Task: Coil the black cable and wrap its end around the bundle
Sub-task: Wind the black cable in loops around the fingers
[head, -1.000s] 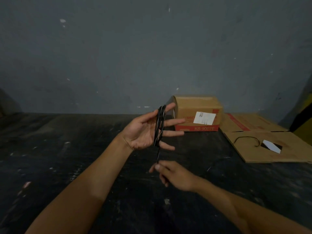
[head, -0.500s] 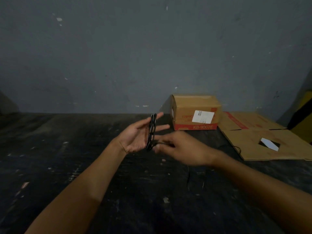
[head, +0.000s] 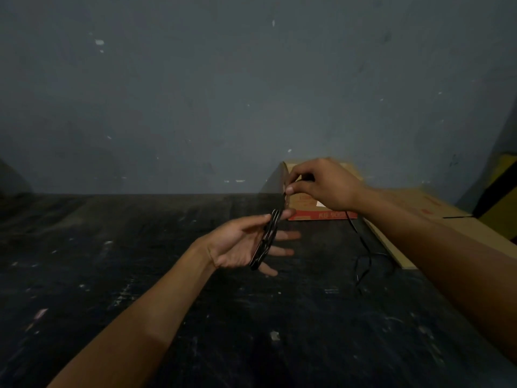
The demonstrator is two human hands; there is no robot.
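My left hand [head: 237, 246] is held palm up over the dark table, fingers spread, with several loops of the black cable [head: 267, 239] wound around the four fingers. My right hand [head: 324, 186] is above and to the right of it, thumb and forefinger pinched on the cable strand just above the coil. From under my right hand the loose tail of the cable [head: 363, 247] hangs down and lies in a curl on the table.
A closed cardboard box [head: 302, 204] with red print stands against the grey wall behind my right hand. Flattened cardboard [head: 461, 219] lies at the right. The dark scuffed table [head: 112, 275] stretches left and toward me.
My right hand has risen from beside the coil to above it, drawing the strand up over the fingers. My left hand has tilted a little flatter. The loose tail now trails on the table.
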